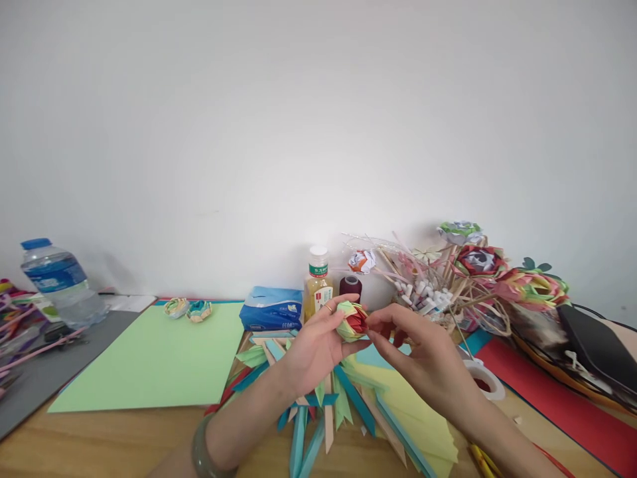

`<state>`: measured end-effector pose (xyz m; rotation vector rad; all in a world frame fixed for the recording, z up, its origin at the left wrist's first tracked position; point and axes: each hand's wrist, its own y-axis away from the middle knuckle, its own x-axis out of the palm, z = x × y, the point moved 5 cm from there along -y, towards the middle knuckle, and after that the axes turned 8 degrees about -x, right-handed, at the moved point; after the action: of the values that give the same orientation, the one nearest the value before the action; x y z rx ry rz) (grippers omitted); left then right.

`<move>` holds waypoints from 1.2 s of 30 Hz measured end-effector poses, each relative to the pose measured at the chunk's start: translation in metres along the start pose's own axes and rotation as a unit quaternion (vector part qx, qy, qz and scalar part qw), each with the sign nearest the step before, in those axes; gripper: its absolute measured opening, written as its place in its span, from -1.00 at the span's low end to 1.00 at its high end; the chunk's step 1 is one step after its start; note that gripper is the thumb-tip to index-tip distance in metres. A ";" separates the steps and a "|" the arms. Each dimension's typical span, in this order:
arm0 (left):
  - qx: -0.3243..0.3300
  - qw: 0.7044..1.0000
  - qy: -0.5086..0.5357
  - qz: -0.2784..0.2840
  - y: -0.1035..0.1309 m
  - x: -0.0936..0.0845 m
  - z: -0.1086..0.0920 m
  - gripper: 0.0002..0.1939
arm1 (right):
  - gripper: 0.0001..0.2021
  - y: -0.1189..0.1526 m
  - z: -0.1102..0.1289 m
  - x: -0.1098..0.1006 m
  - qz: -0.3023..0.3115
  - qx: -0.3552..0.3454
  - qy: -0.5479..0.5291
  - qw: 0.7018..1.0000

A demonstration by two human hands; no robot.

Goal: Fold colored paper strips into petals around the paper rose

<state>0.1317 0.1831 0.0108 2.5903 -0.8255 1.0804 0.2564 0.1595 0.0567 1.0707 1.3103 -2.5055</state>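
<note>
Wooden counter [124, 438] lies nearest, loose strips [354, 398] on it. Above them, the left hand [311, 355] cradles the flower [351, 321] in its grip while the right hand [423, 338] pinches its edge; too hard a pull could tear the folds. Beyond, a forward knock could topple the bottle [319, 282] near the white wall [298, 133].

Big paper sheets [149, 372] are laid on the left of the worktop [124, 441], with two small paper flowers [188, 310] set on their far edge. Paper strips [311, 425] are spread in the middle. A tissue pack [271, 308] is placed behind, left of a bottle [318, 282].
</note>
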 end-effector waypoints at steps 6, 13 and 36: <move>0.009 1.000 -0.016 -0.006 0.003 0.004 0.002 -0.68 | -0.89 0.006 0.005 0.000 -0.013 -0.058 0.062 0.996; 0.014 0.999 -0.025 -0.028 0.005 0.003 0.003 -0.66 | -0.88 0.006 0.012 0.002 -0.026 -0.155 0.151 0.976; -0.006 0.977 -0.211 -0.019 0.009 0.004 0.003 -0.34 | -0.82 0.016 0.015 -0.002 -0.022 -0.259 0.227 0.939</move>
<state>0.1303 0.1725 0.0109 2.8560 -0.8544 0.5120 0.2563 0.1376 0.0536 1.5249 1.9757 -1.8054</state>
